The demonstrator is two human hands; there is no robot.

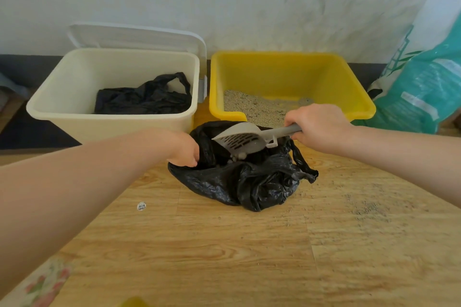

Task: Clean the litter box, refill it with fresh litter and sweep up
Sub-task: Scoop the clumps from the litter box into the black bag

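Right hand point(318, 127) clutched the scoop point(243, 138); left hand point(185, 148) pinched the bag point(249, 182) open at nine o'clock; a slack rim could spill clumps onto the floor point(224, 257).

Soft even daylight, wide-angle warping, blurred edges

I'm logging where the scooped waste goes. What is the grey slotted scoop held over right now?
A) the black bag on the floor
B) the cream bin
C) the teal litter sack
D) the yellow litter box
A: the right hand holds the scoop tipped over the black bag, whose edge the left hand grips.
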